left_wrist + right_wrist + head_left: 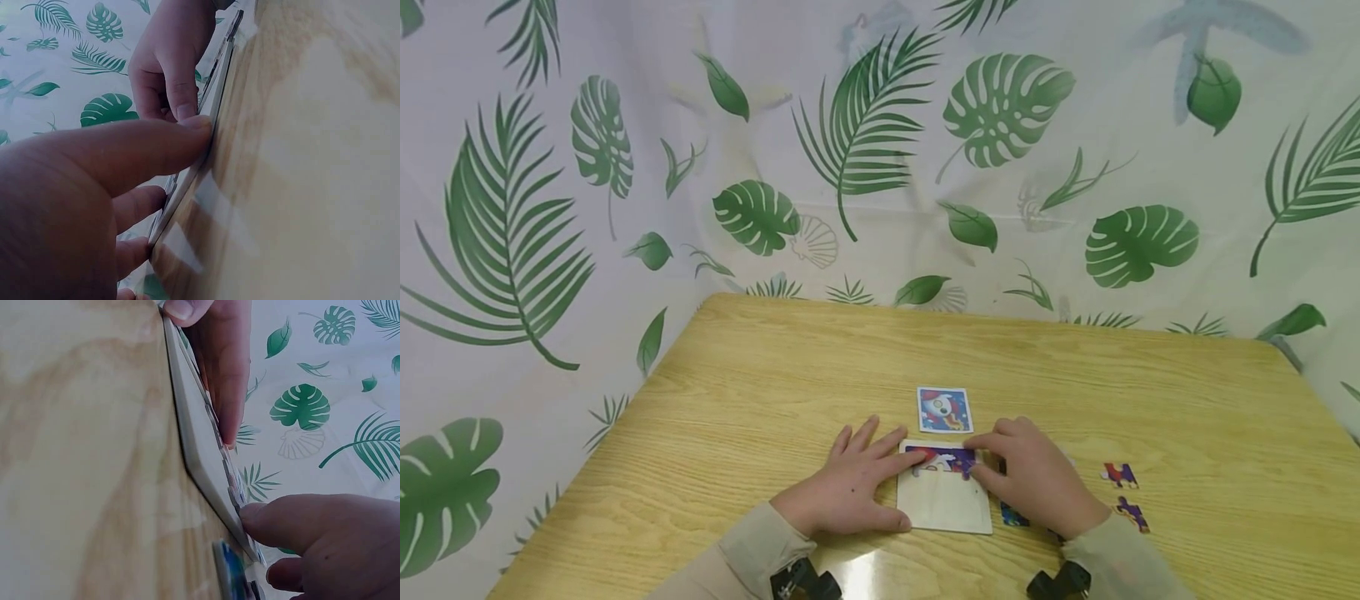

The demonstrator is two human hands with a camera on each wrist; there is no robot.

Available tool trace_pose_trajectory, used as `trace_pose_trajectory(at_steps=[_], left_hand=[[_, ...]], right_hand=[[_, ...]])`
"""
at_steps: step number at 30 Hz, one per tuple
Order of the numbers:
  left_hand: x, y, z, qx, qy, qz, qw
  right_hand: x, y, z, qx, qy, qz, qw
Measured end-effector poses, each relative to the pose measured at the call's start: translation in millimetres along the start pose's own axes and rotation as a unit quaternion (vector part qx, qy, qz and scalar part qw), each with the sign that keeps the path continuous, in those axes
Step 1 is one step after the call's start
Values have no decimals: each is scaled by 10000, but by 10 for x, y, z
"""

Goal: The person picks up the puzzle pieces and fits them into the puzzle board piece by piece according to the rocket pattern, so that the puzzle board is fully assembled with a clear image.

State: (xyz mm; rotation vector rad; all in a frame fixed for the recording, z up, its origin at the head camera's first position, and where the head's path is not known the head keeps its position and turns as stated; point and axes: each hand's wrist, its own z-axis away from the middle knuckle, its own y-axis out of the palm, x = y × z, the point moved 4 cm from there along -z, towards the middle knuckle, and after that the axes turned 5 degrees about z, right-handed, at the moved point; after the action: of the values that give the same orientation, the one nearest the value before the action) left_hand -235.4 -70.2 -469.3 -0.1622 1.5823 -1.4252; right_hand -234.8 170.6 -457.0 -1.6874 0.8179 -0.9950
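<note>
A pale puzzle tray (943,504) lies on the table, with joined puzzle pieces (942,458) in purple, red and white along its far part. My left hand (857,492) is spread over the tray's left side, its index finger on the joined pieces and its thumb at the near left edge. At the far right corner, the thumb and index finger of my right hand (1037,475) pinch a purple puzzle piece (967,463) at the end of the row. In the right wrist view the right thumb (269,519) is right against the pieces on the tray.
A small picture card (945,411) with a white figure lies just beyond the tray. Two loose puzzle pieces, a red-purple one (1122,476) and a purple one (1132,514), lie to the right. Blue-green pieces (1013,515) show partly under my right hand. A leaf-patterned cloth (880,233) hangs behind the table.
</note>
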Motion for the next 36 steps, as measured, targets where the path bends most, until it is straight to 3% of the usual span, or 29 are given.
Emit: trace_pose_trajectory(at_steps=[10, 22, 36], left_hand=[[-4, -11, -8, -5, 4, -126, 9999], [-6, -17, -10, -73, -66, -18, 10000], [-13, -44, 9, -156, -310, -267, 9990]], right_hand=[[0, 13, 23, 117, -103, -118, 9998], [-27, 34, 24, 212, 226, -338, 9989], [-105, 40, 52, 227, 439, -359, 9981]])
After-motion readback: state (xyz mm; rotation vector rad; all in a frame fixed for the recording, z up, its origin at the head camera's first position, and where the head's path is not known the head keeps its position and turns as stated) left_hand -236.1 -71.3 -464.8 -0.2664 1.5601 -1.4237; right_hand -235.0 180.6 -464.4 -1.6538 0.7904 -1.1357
